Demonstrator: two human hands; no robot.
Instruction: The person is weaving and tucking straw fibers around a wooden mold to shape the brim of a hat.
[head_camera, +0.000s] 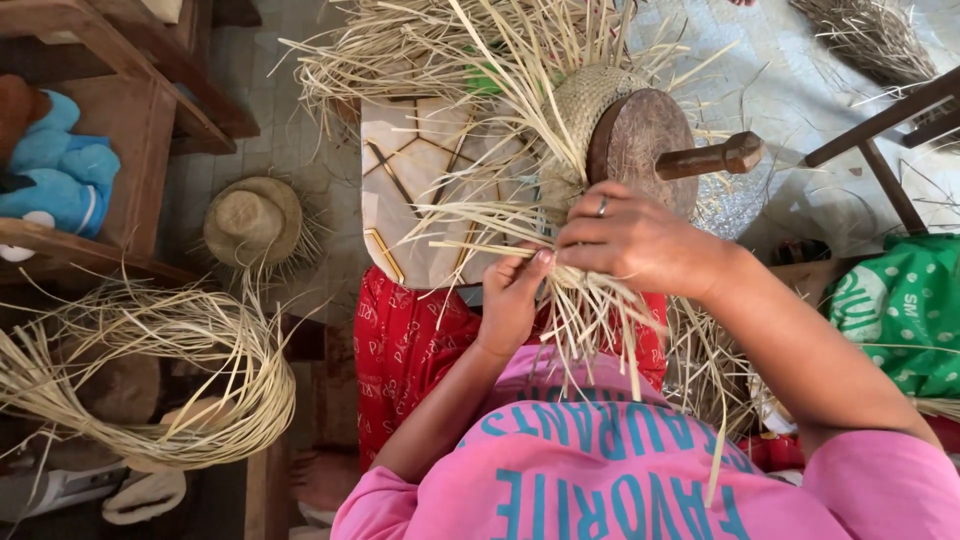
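Closest to the camera, the left hand (512, 300) is clamped on a bunch of pale straw strands (590, 310) that hang down toward the pink shirt (600, 470). Just right of it and touching the same strands, the right hand (630, 240), wearing 1 ring, pinches them together with closed fingers. Directly beyond both hands sits the half-woven straw hat (580, 110), stretched over a round wooden block (640, 140) with a handle pointing right. Left of the hands lies a patterned board (420, 170); farther left, a finished hat (252, 220) rests on the floor.
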